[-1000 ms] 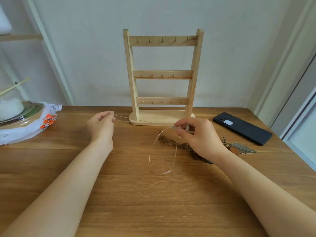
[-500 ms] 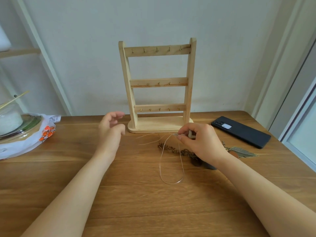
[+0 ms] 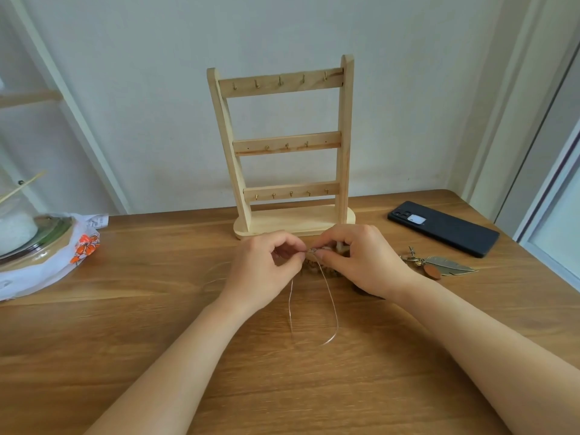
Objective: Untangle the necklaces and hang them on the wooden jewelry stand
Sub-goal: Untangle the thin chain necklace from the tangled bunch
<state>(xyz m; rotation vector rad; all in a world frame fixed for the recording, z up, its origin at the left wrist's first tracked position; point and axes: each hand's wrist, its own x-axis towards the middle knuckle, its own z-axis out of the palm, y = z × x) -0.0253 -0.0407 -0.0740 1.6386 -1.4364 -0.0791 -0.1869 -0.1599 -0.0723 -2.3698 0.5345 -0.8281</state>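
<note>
The wooden surface (image 3: 125,356) fills the lower view. At its far edge stands the wooden jewelry stand (image 3: 284,146), upright, three hook bars all bare. A black phone (image 3: 442,228) lies to the right, a wrapped dish (image 3: 37,252) to the left. Just before the stand's base, the left hand (image 3: 262,268) and right hand (image 3: 361,262) meet, each grip pinching the thin necklace (image 3: 314,309) at one spot; its loop trails toward the viewer. A darker chain (image 3: 317,271) lies under the hands (mostly hidden). A feather charm (image 3: 445,266) rests right of the hands.
</note>
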